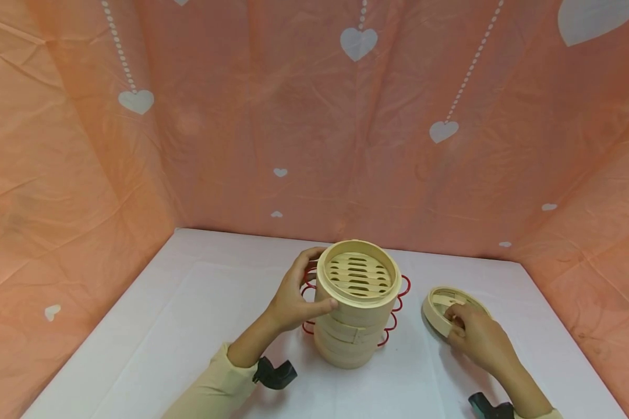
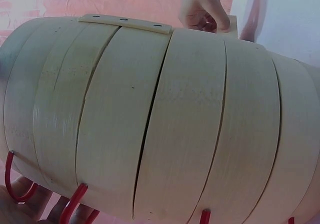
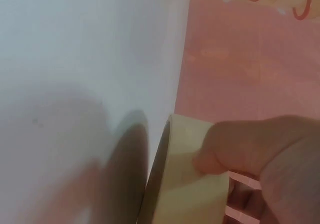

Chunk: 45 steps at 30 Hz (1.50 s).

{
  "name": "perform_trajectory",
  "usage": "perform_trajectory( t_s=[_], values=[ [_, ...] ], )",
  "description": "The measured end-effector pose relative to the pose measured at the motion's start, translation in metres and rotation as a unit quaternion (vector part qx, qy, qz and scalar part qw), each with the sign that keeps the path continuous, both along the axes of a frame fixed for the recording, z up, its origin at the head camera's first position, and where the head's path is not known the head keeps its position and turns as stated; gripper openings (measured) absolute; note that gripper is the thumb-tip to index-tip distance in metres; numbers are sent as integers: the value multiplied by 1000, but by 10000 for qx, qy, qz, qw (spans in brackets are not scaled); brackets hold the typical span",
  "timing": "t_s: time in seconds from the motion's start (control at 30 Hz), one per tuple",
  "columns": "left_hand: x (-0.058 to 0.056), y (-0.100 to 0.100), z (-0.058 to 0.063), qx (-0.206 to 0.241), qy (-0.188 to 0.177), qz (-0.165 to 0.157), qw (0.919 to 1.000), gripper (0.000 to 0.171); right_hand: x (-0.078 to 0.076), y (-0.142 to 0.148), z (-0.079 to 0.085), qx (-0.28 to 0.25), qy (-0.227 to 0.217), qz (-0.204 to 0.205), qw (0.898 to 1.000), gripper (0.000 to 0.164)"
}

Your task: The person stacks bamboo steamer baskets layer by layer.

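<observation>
A tall stack of round bamboo steamer baskets stands on the table, its slatted top tier uncovered and red loop handles down both sides. My left hand grips its upper left side, thumb across the front and fingers behind, among the red loops. In the left wrist view the curved bamboo wall fills most of the picture. To the right, my right hand pinches the near rim of a separate shallow bamboo steamer tier. The right wrist view has the thumb pressed on the tier's outer wall, which tilts over its shadow.
A white cloth covers the table. An orange sheet with pale hearts hangs behind and at both sides. Black wrist mounts sit on both wrists, close to the tabletop.
</observation>
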State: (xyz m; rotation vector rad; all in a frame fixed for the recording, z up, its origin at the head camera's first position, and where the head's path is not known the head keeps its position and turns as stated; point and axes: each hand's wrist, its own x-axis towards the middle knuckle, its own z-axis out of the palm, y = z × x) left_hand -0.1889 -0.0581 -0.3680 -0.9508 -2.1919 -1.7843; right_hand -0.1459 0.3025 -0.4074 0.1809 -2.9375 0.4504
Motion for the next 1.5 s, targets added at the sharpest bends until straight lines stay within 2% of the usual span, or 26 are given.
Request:
perform_trajectory(
  t_s=[0.2,0.43,0.63,0.93,1.27,1.5],
  values=[
    [1,0,1,68,89,-66,9999,81,2,-1,2,178,676,50,9975,23],
    [0,-1,0,90,189,-128,9997,81,-1,-1,7,138,1512,214,9882,23],
    [-1,-2,-1,99,142,-96,9998,80,-3,-2,14,33,1985,410,9792,24],
    [0,-2,1,153,169,-145,9996,81,-2,-5,29,-161,2338,609,9702,28],
    [-1,-1,-1,84,129,-126,9998,81,1,-10,44,-307,2410,656,9678,31],
    [0,-1,0,104,59,-145,9998,81,-1,-16,57,-486,2759,814,9565,34]
  ],
)
